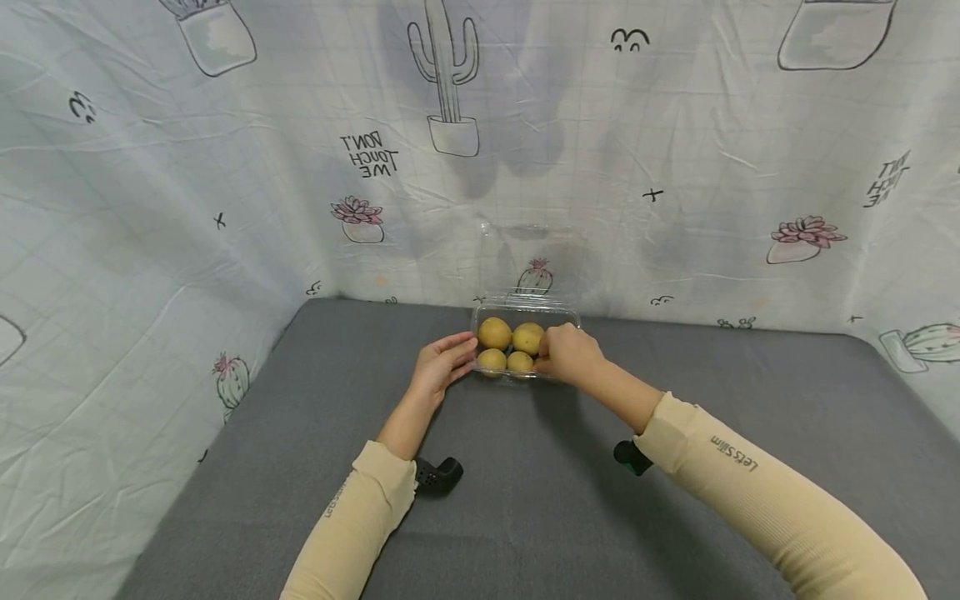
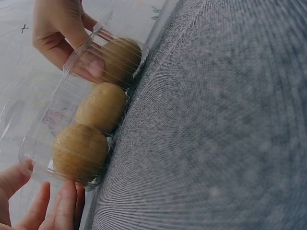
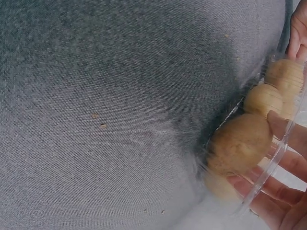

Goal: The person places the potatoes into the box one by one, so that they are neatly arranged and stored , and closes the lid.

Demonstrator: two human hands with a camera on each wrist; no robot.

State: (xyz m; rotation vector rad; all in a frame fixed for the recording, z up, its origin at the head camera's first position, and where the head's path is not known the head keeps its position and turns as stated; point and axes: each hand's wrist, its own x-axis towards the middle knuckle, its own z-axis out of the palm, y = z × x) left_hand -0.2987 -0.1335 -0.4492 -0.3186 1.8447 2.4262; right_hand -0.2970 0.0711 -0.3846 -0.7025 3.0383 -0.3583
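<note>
Several yellow-brown potatoes (image 1: 494, 333) sit in a clear plastic clamshell box (image 1: 525, 306) at the far side of the table. Its transparent lid (image 1: 495, 258) stands raised behind, against the curtain. My right hand (image 1: 572, 354) reaches into the box's right end. There its thumb and fingers grip a potato (image 3: 242, 143), which my hand mostly hides in the head view. At the opposite end, my left hand (image 1: 442, 364) touches the outer wall with extended fingers. In the left wrist view, the left thumb rests by the rim (image 2: 33, 167).
A grey cloth (image 1: 480, 533) covers the table. White curtains (image 1: 600, 150) printed with cacti hang behind it and along both sides. Small brown crumbs (image 3: 103, 125) lie on the cloth. Dark wrist devices (image 1: 438, 475) protrude near both sleeves.
</note>
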